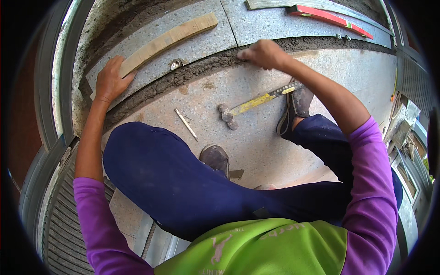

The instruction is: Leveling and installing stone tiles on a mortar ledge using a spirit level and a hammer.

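Observation:
At the left, my left hand point(110, 81) grips the near end of a pale wooden board point(169, 42), thumb along one edge and fingers round the end. The board lies on a grey speckled tile point(142, 34). My right hand point(266, 55) is over a strip of dark wet mortar point(201, 68), by the joint between two tiles. Its fingers are curled together and slightly blurred; whether anything small is in them cannot be made out. A hammer point(256, 103) with a yellow and black handle lies on the floor below that hand, beside my shoe.
A red spirit level point(330, 20) and a long metal straightedge point(316, 5) lie on the far right tile. A thin white stick point(186, 124) rests on the floor before my knee. A small round metal piece point(175, 64) sits at the tile's edge. Metal door framing point(64, 68) bounds the left side.

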A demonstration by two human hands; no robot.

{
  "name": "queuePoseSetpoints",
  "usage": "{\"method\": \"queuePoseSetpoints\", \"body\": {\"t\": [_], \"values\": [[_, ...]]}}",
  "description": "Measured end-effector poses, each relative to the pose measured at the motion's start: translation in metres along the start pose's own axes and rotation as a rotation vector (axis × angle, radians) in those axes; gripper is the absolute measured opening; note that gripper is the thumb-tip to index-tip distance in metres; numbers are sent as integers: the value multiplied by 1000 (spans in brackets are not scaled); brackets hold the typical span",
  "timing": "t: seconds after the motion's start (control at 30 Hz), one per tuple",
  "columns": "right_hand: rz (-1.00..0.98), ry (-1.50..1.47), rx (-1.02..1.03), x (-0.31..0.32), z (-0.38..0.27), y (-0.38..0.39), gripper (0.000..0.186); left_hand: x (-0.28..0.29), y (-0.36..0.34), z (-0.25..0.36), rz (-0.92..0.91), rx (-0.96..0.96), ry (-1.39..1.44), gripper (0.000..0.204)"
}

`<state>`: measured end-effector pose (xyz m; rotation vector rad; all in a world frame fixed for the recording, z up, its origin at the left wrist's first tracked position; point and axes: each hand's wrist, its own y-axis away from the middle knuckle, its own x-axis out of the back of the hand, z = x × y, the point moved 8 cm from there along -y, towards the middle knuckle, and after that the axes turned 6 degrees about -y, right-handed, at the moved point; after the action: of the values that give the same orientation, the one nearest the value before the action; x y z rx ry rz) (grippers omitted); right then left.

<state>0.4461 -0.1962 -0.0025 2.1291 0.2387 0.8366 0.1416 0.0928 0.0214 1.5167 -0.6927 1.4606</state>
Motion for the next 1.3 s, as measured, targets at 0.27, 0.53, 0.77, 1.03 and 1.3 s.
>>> {"method": "queuePoseSetpoints", "body": {"t": [0.27, 0.53, 0.77, 1.03, 1.3], "values": [[184, -409, -275, 27, 41, -18, 65, 0, -8, 7, 15, -21, 20, 59], [213, -394, -196, 29, 37, -27, 64, -2, -8, 6, 26, -20, -10, 61], [172, -394, -194, 29, 38, -30, 60, 2, -9, 9, 11, 0, 8, 61], [158, -434, -121, 35, 34, -33, 55, 2, -9, 9, -58, 35, 17, 60], [614, 188, 91, 76, -37, -13, 39, 18, -9, 19, 43, -33, 73, 46]]}}
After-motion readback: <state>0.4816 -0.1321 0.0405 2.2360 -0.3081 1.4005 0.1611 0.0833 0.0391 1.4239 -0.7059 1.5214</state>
